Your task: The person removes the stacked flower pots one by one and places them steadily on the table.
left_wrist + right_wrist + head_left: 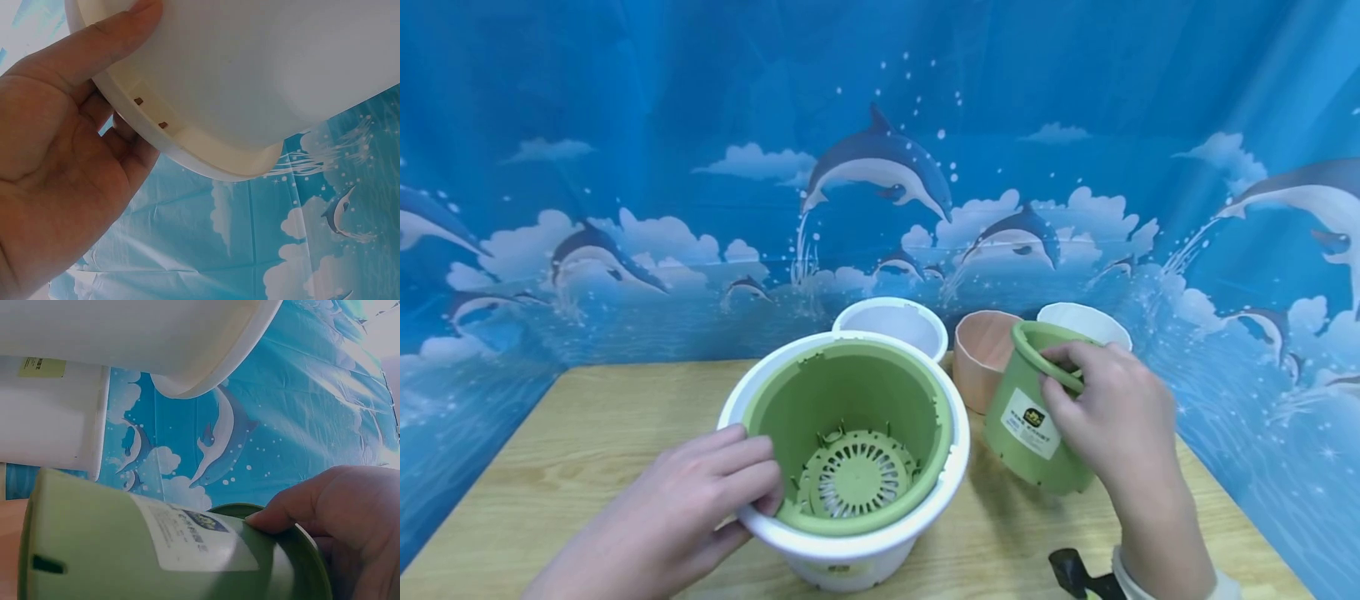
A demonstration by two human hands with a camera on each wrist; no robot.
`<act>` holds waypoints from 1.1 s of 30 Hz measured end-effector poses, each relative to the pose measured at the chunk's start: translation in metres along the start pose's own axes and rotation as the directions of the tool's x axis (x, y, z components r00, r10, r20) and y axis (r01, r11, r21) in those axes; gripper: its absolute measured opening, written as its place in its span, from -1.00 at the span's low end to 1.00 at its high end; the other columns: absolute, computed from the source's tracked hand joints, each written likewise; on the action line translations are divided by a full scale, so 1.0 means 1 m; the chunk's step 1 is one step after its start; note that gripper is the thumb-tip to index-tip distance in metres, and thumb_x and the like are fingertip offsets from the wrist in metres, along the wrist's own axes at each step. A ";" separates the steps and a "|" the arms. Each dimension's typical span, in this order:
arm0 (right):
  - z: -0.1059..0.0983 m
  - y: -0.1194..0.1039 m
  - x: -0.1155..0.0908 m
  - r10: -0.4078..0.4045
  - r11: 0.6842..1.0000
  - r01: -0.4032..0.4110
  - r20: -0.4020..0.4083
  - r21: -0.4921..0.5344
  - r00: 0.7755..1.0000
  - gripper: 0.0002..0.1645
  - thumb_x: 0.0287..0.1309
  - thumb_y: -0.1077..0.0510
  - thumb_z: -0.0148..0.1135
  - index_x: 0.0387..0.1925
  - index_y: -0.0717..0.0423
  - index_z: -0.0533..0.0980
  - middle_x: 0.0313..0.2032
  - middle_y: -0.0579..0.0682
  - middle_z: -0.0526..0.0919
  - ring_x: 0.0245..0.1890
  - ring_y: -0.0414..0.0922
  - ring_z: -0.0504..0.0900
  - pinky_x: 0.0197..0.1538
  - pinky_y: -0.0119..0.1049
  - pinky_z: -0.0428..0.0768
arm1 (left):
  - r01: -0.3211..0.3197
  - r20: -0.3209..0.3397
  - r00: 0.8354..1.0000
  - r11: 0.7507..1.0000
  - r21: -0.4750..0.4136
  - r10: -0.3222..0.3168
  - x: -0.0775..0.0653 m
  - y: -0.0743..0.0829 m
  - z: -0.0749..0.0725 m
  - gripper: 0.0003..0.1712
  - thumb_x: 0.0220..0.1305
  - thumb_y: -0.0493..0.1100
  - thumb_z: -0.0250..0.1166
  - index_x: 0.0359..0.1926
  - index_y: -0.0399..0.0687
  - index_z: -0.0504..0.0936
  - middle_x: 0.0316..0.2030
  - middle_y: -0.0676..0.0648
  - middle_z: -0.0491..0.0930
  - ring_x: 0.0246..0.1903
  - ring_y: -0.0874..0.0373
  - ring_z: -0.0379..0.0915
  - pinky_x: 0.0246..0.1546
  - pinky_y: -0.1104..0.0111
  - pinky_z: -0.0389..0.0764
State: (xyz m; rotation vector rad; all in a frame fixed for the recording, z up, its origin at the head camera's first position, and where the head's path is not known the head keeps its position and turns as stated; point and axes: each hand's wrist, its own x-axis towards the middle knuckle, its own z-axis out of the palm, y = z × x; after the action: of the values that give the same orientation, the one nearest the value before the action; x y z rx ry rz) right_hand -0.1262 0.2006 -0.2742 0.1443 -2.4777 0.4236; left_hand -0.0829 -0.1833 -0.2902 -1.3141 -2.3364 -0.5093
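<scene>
My left hand (700, 492) grips the near-left rim of a large white flowerpot (857, 558), which has a green flowerpot (850, 383) with a slotted bottom nested inside it. In the left wrist view, the thumb lies along the white pot's outer wall (250, 81) and the fingers curl over its rim. A smaller green flowerpot (1007, 433) with a white label (1030, 423) leans to the right of the large one. My right hand (1112, 408) pinches its rim, thumb outside and fingers inside, as the right wrist view (362, 519) also shows.
Behind these stand another white pot (891, 321), a pink-orange pot (981, 358) and a white pot (1086, 321) at the back right. A black-headed tool (1071, 571) lies by the right forearm on the wooden table (595, 433). A dolphin-print curtain (700, 125) encloses the back and sides.
</scene>
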 end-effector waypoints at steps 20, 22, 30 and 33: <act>0.008 0.011 0.005 0.118 0.991 -0.103 0.198 -0.086 0.973 -0.72 0.16 0.15 0.27 -0.08 0.07 0.65 -0.32 0.15 0.68 -0.47 -0.01 0.44 -0.63 -0.22 0.28 | -0.019 -0.018 1.000 1.000 -0.002 0.019 -0.001 0.000 0.001 -0.57 -0.13 -0.27 0.52 -0.35 0.26 0.49 -0.32 0.33 0.36 -0.33 0.38 0.23 -0.35 0.58 0.39; 0.009 0.012 0.005 0.119 0.991 -0.103 0.204 -0.087 0.972 -0.72 0.15 0.15 0.27 -0.09 0.07 0.65 -0.32 0.16 0.68 -0.47 -0.01 0.45 -0.63 -0.22 0.28 | -0.016 -0.015 1.000 1.000 0.000 0.016 -0.001 0.000 0.001 -0.57 -0.13 -0.27 0.52 -0.35 0.27 0.49 -0.32 0.33 0.36 -0.33 0.38 0.23 -0.35 0.58 0.39; 0.013 0.017 0.007 0.125 0.989 -0.104 0.232 -0.101 0.965 -0.74 0.14 0.16 0.28 -0.10 0.07 0.64 -0.27 0.19 0.71 -0.46 0.02 0.51 -0.63 -0.21 0.29 | -0.008 -0.011 1.000 1.000 0.008 0.008 -0.001 0.000 0.001 -0.57 -0.13 -0.26 0.53 -0.35 0.27 0.49 -0.32 0.33 0.36 -0.32 0.38 0.23 -0.36 0.56 0.41; 0.013 0.019 0.008 0.139 0.988 -0.115 0.257 -0.106 0.956 -0.74 0.15 0.15 0.28 -0.10 0.07 0.64 -0.25 0.18 0.72 -0.47 0.01 0.52 -0.63 -0.20 0.31 | 0.000 -0.005 1.000 1.000 0.008 0.000 -0.001 0.000 0.001 -0.57 -0.12 -0.26 0.53 -0.34 0.28 0.49 -0.31 0.34 0.36 -0.32 0.38 0.24 -0.36 0.55 0.42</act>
State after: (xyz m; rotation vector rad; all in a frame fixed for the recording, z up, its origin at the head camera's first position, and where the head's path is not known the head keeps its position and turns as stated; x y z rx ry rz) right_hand -0.1440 0.2137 -0.2842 0.0029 -2.7741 0.3645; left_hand -0.0827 -0.1838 -0.2912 -1.3077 -2.3323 -0.5025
